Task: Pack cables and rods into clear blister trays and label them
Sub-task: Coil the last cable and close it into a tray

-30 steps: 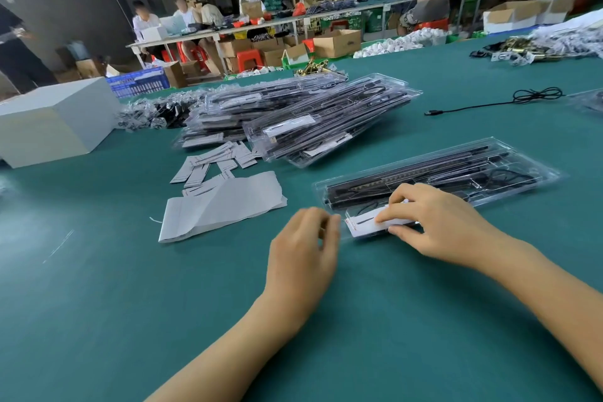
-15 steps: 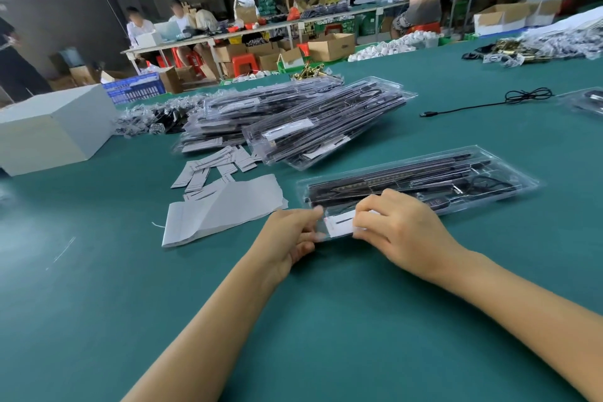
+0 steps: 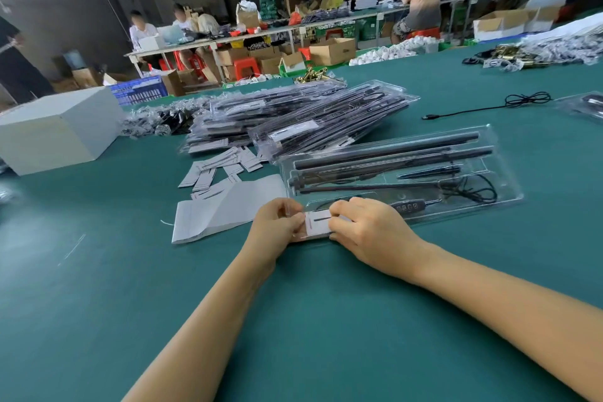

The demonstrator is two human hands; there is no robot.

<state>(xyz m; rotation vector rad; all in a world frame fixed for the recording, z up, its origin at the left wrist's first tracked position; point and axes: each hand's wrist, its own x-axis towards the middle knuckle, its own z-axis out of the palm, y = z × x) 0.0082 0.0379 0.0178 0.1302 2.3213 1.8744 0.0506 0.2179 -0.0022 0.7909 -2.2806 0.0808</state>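
The clear plastic blister tray lay right of the flat grey sheet, small grey labels behind that sheet, stacked packed trays farther back.

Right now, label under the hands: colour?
White label with a dark bar mark; head view shows it best.

Both hands meet at the near end of a clear tray of black rods. Left hand and right hand pinch a white label there, on green table.
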